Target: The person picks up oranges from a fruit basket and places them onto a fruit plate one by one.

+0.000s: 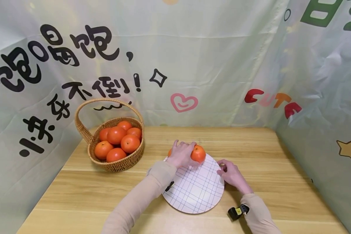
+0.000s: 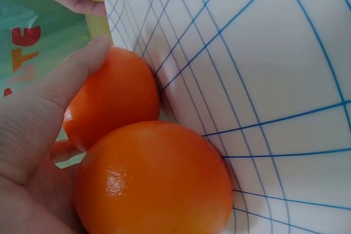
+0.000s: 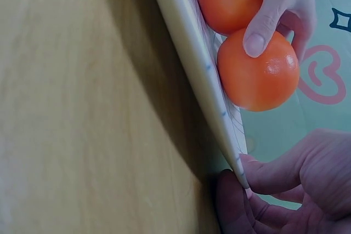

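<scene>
Over the back of a round white plate (image 1: 193, 191) with blue grid lines, my left hand (image 1: 182, 155) grips an orange (image 1: 198, 154), thumb laid on its side. A second orange (image 2: 156, 182) sits against the first, under the left palm; in the head view the hand hides most of it. Both fruits are at the plate's surface. At the plate's right edge, my right hand (image 1: 232, 174) pinches the rim. The right wrist view shows its thumb on the upper face and curled fingers (image 3: 233, 201) beneath.
A wicker basket (image 1: 117, 167) with a tall arched handle stands at the back left, holding several oranges (image 1: 116, 135). The wooden table (image 1: 251, 139) meets printed cloth walls (image 1: 222, 65) behind and at the sides. Each wrist wears a small black camera (image 1: 234, 213).
</scene>
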Available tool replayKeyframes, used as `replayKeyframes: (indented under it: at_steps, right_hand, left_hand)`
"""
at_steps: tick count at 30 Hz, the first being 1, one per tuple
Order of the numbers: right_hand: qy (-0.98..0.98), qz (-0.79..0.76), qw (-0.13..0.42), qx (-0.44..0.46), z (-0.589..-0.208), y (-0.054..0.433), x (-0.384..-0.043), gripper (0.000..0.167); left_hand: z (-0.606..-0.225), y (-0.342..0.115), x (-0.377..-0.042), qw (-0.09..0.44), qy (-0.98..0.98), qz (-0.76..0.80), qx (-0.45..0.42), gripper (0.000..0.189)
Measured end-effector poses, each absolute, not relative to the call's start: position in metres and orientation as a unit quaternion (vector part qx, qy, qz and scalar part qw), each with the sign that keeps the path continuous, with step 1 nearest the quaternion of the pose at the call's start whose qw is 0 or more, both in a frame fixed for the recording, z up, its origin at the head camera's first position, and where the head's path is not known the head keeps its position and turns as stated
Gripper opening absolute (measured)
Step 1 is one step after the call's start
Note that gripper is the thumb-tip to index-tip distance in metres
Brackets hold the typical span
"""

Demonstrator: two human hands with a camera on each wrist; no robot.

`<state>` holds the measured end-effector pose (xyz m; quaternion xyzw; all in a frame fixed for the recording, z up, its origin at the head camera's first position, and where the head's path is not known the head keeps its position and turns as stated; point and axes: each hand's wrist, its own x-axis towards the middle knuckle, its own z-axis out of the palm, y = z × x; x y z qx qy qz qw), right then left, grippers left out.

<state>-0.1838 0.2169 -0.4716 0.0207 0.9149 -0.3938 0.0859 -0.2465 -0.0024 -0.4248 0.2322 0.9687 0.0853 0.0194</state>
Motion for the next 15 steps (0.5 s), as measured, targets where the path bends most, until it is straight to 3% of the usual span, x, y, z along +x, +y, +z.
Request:
replayKeyframes:
  at_steps: [15]
  right_hand:
    - [0.917, -0.389, 0.084, 0.020, -0.471, 0.217, -0.184, 0.036]
  left_hand:
    - [-0.420, -0.014, -0.241, 0.011, 0.954, 0.179, 0.240, 0.098]
